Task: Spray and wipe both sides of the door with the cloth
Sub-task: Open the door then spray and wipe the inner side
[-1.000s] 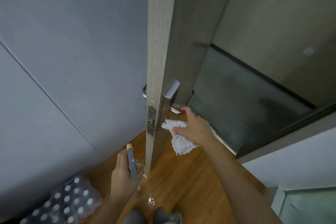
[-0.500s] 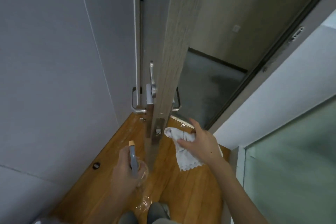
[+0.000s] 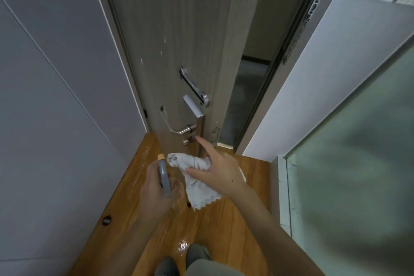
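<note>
The grey wood-grain door [image 3: 179, 29] stands ahead, nearly closed, its inner face toward me with a few pale drips. A silver lever handle [image 3: 177, 129] and lock plate [image 3: 193, 106] sit at its right edge. My left hand [image 3: 156, 190] grips a spray bottle [image 3: 163, 175] with a grey head and orange nozzle, pointing up toward the door. My right hand [image 3: 220, 170] holds a white cloth [image 3: 195, 179] that hangs down, with the index finger stretched out to the door edge just below the handle.
A grey wall [image 3: 56, 96] closes the left side. On the right are a white wall, a door chain [image 3: 298, 36] on the frame and a frosted glass panel [image 3: 358, 163]. A round door stop [image 3: 106, 220] sits in the wet wooden floor [image 3: 224, 231]. My feet show at the bottom.
The door has swung from edge-on toward closed, so its inner face is visible. My right hand with the cloth stayed at the door edge; the spray bottle rose slightly toward the cloth.
</note>
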Tool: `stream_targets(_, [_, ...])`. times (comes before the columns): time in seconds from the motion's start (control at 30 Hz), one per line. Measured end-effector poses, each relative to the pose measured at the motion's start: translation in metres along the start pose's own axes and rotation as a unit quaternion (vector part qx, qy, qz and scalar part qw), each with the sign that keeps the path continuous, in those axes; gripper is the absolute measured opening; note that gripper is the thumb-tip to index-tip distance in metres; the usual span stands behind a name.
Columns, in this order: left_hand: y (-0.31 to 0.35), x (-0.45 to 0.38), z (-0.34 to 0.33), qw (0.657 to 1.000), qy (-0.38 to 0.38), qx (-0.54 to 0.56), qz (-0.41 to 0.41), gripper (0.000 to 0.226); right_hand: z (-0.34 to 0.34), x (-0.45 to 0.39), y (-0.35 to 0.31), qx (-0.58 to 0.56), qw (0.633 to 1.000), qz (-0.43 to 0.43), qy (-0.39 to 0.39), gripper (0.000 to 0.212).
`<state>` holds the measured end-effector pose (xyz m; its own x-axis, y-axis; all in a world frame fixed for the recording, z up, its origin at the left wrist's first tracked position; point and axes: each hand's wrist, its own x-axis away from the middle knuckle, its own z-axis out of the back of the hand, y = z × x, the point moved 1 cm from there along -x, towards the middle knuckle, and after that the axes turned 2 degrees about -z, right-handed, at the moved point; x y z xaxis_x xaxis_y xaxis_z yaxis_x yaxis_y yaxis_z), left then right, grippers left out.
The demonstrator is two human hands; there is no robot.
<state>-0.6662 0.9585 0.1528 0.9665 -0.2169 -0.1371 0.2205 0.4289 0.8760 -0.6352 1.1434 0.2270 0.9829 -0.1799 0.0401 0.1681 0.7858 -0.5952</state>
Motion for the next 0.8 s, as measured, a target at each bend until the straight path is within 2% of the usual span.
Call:
stream_targets(0.1, [0.002, -0.014, -0.013, 1.0, 0.01, -0.007, -0.021, 0.05, 0.002, -0.028, 0.0, -0.003, 1.0, 0.014, 0.003, 0.086])
stream_targets(0.3, [0.019, -0.044, -0.032, 0.999, 0.04, 0.011, -0.01, 0.044, 0.001, -0.083, 0.013, 0.011, 1.0, -0.006, 0.004, 0.088])
stream_targets(0.37, [0.027, -0.058, -0.037, 0.999, 0.038, 0.021, -0.013, 0.046, 0.001, -0.095, 0.024, 0.015, 1.0, -0.025, 0.01, 0.086])
stream_targets(0.47, [0.031, -0.086, -0.044, 0.999, 0.04, 0.002, -0.019, 0.036, 0.006, -0.111, 0.043, 0.021, 0.998, -0.054, 0.016, 0.079])
stream_targets(0.57, [0.03, -0.122, -0.055, 1.0, 0.015, -0.004, -0.009, 0.041, 0.016, -0.126, 0.064, 0.059, 0.995, -0.07, 0.029, 0.069])
stream_targets(0.63, [0.03, -0.146, -0.062, 1.0, -0.004, -0.013, -0.015, 0.043, 0.021, -0.135, 0.077, 0.079, 0.992, -0.05, 0.086, 0.06])
stream_targets(0.7, [0.029, -0.171, -0.074, 0.999, -0.024, -0.004, -0.021, 0.039, 0.026, -0.146, 0.091, 0.099, 0.986, -0.051, 0.125, 0.06])
stream_targets(0.8, [0.039, -0.205, -0.087, 0.998, -0.062, 0.011, -0.033, 0.032, 0.041, -0.162, 0.107, 0.105, 0.982, -0.085, 0.133, 0.055])
